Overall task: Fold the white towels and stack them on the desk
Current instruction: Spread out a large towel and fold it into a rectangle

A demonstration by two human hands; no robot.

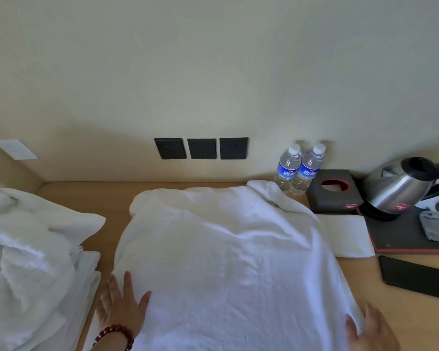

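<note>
A large white towel (pixel 228 249) lies spread across the wooden desk (pixel 107 198), its far edge rumpled near the wall. My left hand (pixel 121 304), with a bead bracelet at the wrist, rests flat with straight fingers on the towel's near left edge. At the towel's near right edge my right hand (pixel 373 330) lies flat, fingers relaxed. A heap of crumpled white towels (pixel 28 254) sits on the left of the desk. A small folded white towel (pixel 347 235) lies to the right, partly under the big one.
Two water bottles (pixel 298 169) stand by the wall at the back right. Beside them are a dark tissue box (pixel 331 191), a steel kettle (pixel 401 186) on a black tray (pixel 403 239), and a black phone (pixel 416 279). Three wall sockets (pixel 202 148) sit above the desk.
</note>
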